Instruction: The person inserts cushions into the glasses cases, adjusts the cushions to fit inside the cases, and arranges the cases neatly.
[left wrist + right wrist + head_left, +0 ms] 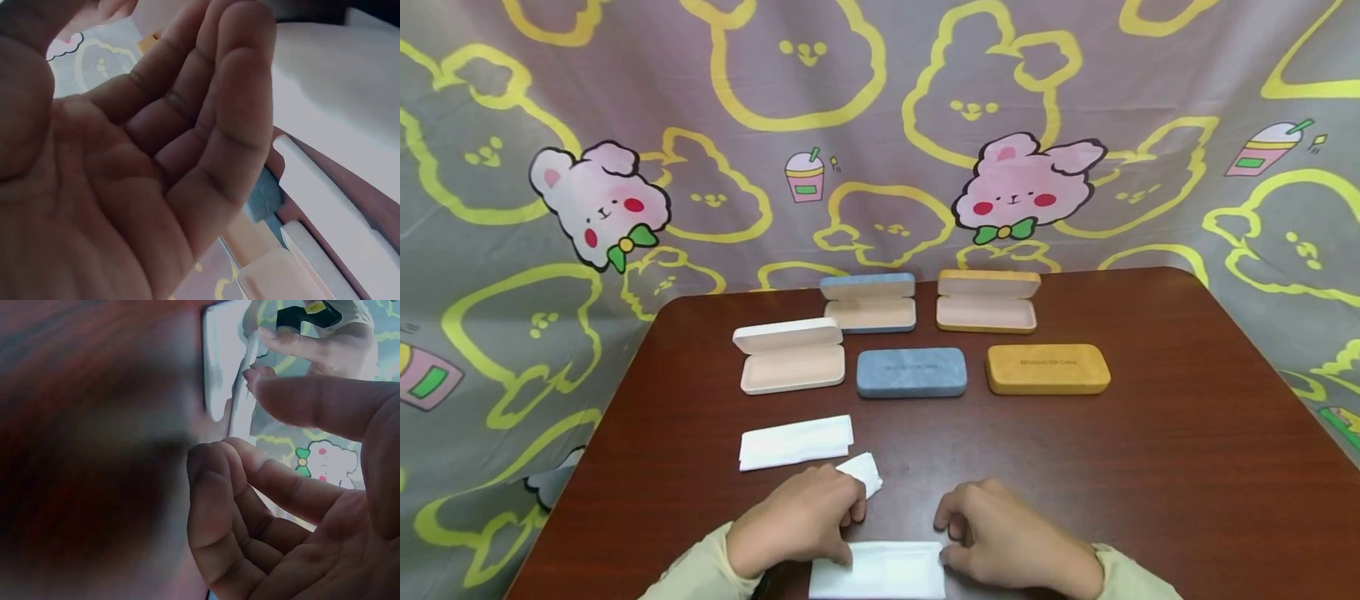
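Note:
A folded white cloth (880,571) lies flat at the near edge of the table. My left hand (801,515) is at its upper left, the thumb resting on the cloth and the bent fingers apart from the thumb. At the upper right corner my right hand (1011,537) touches the cloth's edge with its thumb; its fingers (209,500) are loosely bent with nothing between them. Another folded white cloth (796,443) lies farther off. A small white piece (865,473) sticks out from behind my left hand, the rest of it hidden.
Farther back stand an opened white glasses case (793,367), an opened blue case (871,315) and an opened yellow case (987,312). A closed blue case (912,373) and a closed yellow case (1047,370) lie before them. A patterned curtain (880,150) hangs behind the brown table (1180,450).

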